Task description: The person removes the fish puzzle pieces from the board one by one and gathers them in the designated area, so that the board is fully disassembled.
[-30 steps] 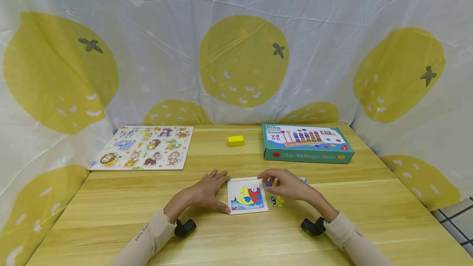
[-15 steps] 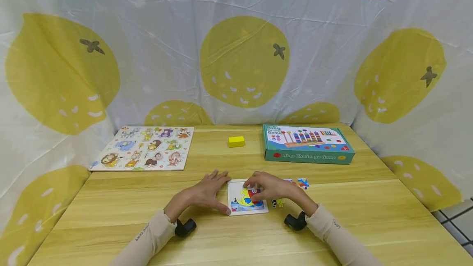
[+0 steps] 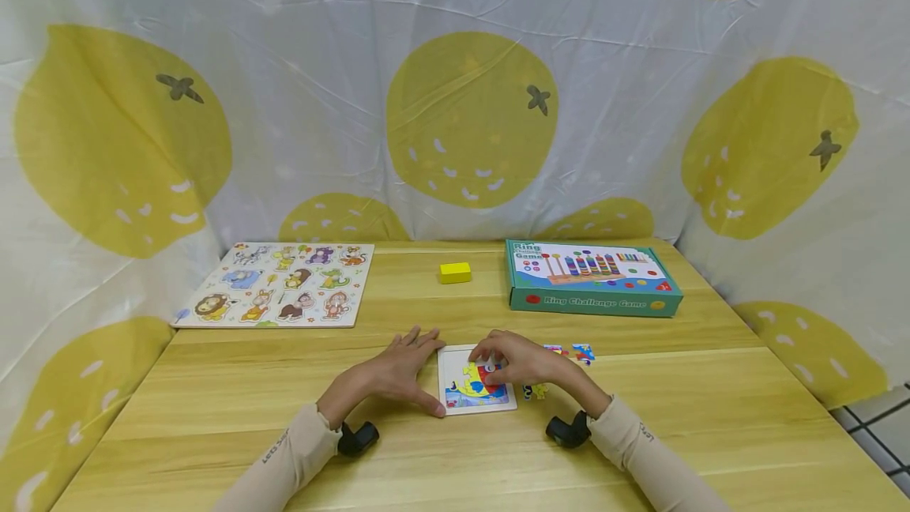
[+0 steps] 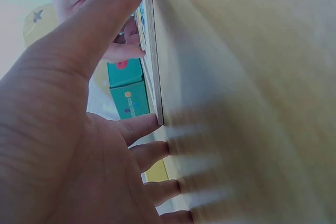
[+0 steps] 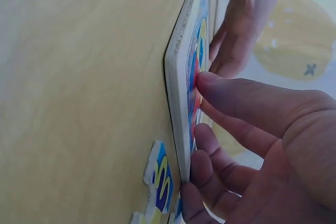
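A small white jigsaw board (image 3: pixel 455 360) with a yellow, red and blue fish picture lies flat on the table, partly filled. My left hand (image 3: pixel 394 370) rests at its left side, fingers spread, thumb at the near corner and index finger at the far one. Over the board's upper right part, my right hand (image 3: pixel 522 359) has its thumb and index finger bent down, pinching a puzzle piece that the hand mostly hides. In the right wrist view the thumb touches the red area. A yellow-and-blue loose piece (image 5: pixel 163 177) lies beside the board; other loose pieces (image 3: pixel 583 352) lie farther back.
At the back left lies an animal puzzle board (image 3: pixel 284 287). A yellow block (image 3: pixel 454 272) sits at the back middle. The green Ring Challenge Game box (image 3: pixel 593 303) stands at the back right, before a lemon-print curtain (image 3: pixel 604 141).
My right hand has moved left from the loose pieces onto the board, then held nearly still over the last half second. My left hand has stayed at the board's left side.
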The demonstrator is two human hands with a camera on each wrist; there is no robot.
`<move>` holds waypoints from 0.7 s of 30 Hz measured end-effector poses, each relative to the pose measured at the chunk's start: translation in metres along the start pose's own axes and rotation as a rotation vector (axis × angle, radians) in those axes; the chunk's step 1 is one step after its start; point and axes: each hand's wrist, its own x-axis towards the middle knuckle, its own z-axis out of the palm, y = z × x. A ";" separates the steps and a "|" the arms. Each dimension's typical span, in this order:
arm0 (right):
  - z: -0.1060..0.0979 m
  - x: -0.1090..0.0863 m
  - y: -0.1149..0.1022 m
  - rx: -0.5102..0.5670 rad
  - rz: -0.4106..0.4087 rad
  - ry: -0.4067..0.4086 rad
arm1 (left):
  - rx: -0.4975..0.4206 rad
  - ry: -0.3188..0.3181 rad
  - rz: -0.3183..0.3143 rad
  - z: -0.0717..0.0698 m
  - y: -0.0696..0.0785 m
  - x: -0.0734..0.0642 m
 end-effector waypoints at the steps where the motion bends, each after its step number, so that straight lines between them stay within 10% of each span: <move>1: 0.000 0.000 0.000 0.005 -0.002 0.003 | 0.000 0.000 0.000 0.000 0.000 0.000; 21: 0.003 0.002 0.001 -0.011 -0.021 0.041 | -0.006 0.004 -0.002 -0.001 0.003 -0.001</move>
